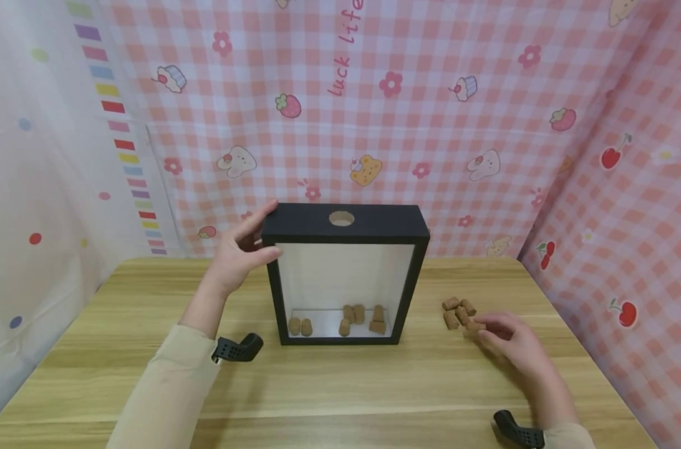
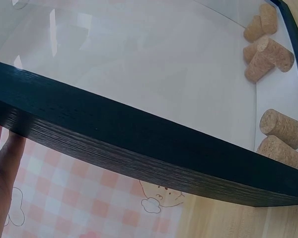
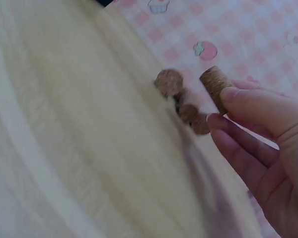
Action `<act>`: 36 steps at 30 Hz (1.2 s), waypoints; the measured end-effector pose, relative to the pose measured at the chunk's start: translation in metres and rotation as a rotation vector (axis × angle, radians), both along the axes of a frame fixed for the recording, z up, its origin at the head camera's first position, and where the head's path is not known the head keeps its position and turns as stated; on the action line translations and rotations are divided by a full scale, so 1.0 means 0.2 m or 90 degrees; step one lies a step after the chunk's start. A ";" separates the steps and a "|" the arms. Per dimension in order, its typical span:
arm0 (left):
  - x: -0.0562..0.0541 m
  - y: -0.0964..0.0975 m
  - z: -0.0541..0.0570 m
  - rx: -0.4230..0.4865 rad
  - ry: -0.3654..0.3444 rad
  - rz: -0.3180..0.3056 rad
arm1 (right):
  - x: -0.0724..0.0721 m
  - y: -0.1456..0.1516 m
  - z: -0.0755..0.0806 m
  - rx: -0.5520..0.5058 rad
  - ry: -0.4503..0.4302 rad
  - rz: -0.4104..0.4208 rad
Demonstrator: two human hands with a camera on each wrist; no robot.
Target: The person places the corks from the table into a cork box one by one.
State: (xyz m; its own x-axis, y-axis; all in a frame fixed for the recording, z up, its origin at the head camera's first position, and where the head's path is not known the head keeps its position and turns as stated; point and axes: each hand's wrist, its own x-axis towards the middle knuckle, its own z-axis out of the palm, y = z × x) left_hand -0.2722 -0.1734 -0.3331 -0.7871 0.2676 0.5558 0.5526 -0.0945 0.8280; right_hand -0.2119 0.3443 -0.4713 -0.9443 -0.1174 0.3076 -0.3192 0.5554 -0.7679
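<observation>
A black box frame (image 1: 301, 219) with a clear front and a round hole (image 1: 342, 218) in its top stands upright on the table. My left hand (image 1: 234, 259) grips its upper left corner, thumb at the front edge and a finger reaching along the top. Several corks (image 1: 345, 327) lie or stand inside on the box floor; the left wrist view shows them close to the lower frame. To the right of the box, my right hand (image 1: 511, 343) pinches a cork (image 3: 216, 89) between thumb and fingers, beside a small group of loose corks (image 1: 451, 320).
The wooden table (image 1: 340, 386) stretches in front of the box and to both sides. A pink checked cloth (image 1: 408, 131) hangs behind it, with more cloth at the left and right. Black wrist mounts (image 1: 239, 348) sit on both sleeves.
</observation>
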 end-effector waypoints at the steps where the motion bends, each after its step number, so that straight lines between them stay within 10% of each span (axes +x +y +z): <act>1: 0.00 0.00 0.00 -0.001 0.000 0.001 | 0.00 -0.01 0.01 -0.011 -0.003 -0.005; 26: 0.00 0.00 -0.01 -0.006 0.002 0.003 | -0.11 -0.28 0.69 -0.032 0.298 0.038; 36: 0.00 0.00 0.00 -0.005 0.003 0.002 | -0.16 -0.43 0.93 -0.052 0.379 0.153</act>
